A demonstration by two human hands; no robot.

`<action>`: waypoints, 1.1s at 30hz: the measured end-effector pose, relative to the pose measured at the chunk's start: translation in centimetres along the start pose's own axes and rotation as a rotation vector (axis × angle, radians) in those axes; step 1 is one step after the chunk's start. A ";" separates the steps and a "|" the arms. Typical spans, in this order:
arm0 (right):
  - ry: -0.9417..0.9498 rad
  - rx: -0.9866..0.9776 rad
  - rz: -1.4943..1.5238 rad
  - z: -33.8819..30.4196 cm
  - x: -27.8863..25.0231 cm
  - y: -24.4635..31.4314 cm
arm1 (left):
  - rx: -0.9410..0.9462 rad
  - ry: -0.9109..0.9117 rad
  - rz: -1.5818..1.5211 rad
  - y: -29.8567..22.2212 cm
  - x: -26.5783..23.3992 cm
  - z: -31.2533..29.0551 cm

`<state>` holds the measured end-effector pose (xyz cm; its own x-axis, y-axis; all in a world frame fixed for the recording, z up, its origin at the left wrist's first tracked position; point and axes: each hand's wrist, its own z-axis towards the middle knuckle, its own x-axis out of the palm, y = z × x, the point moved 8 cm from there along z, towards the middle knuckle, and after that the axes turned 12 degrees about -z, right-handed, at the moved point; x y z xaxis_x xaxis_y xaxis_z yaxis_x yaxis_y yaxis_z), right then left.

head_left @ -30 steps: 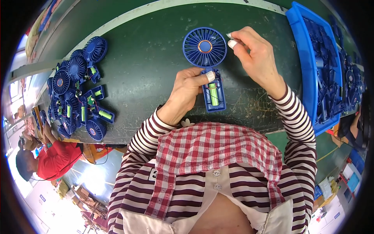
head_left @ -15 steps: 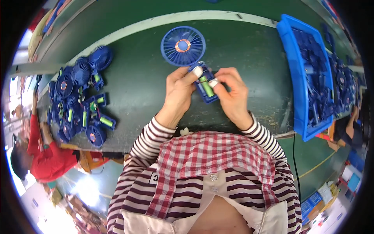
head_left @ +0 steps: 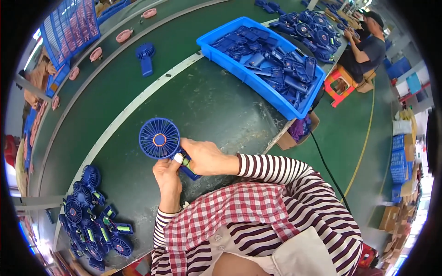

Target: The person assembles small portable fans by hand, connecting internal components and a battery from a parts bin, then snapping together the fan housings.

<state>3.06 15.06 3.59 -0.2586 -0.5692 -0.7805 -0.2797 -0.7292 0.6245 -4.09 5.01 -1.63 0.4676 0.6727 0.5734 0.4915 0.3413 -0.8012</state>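
Observation:
Both my hands are on a small blue handheld fan. Its round grille head (head_left: 159, 139) points away from me. The handle (head_left: 191, 173) is without its cover, and part of a green battery (head_left: 186, 162) shows in it. My left hand (head_left: 167, 177) grips near the neck, its thumb in a white finger cover lying by the battery. From the right, my right hand (head_left: 206, 157) closes over the handle's other side, its fingertips partly hidden behind the head and handle.
Several fans with exposed batteries lie piled (head_left: 90, 230) at the near left. A blue tray (head_left: 251, 79) of handle parts stands far right. Beyond the white strip are a fan (head_left: 146, 60) and pink parts (head_left: 123, 36). A person (head_left: 368, 50) sits by another fan pile (head_left: 317, 32).
The view has swung to the right, bringing the tray and the seated person further in. My right hand has shifted from pinching by the battery to gripping near the fan's neck.

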 end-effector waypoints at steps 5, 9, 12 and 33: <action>0.225 -0.191 -0.047 -0.3 -0.9 -0.8 | -0.136 -0.039 -0.109 1.4 1.0 0.5; -0.345 0.099 -0.434 1.0 -15.4 -9.2 | -0.217 -0.073 -0.038 2.1 -0.2 0.8; -0.692 0.690 -0.971 -1.4 -26.9 -18.0 | -0.249 -0.061 -0.025 1.8 0.1 0.7; -0.258 -0.079 0.652 3.6 -9.1 -5.2 | -0.363 -0.238 -0.070 3.5 -2.6 1.6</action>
<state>3.52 25.43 7.56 -0.5644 -0.7984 -0.2098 0.0726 -0.3012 0.9508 -4.77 5.55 -6.22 0.2632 0.8030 0.5347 0.7621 0.1669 -0.6256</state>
